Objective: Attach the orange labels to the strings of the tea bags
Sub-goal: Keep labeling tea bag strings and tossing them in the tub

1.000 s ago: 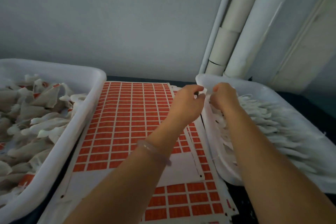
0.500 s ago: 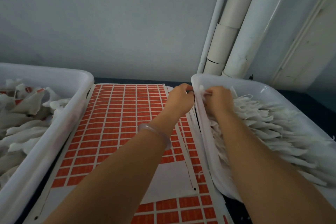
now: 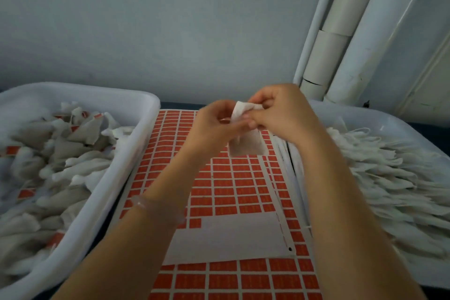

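Note:
Both hands are raised above the sheet of orange labels (image 3: 233, 185), holding one white tea bag (image 3: 246, 146) between them. My left hand (image 3: 216, 126) pinches the bag's upper edge from the left. My right hand (image 3: 280, 112) grips its folded top from the right. The bag's body hangs below the fingers. Its string is not visible. Part of the sheet near me is bare white backing (image 3: 229, 238) where labels have been peeled off.
A white tub (image 3: 117, 192) on the left holds a heap of tea bags, some with orange labels. A white tray (image 3: 401, 124) on the right holds several rows of unlabelled bags. White pipes (image 3: 341, 31) rise against the grey wall behind.
Both hands have left the right tray's near rim and lifted a tea bag up over the label sheet. The camera view has shifted, showing more of the left tub.

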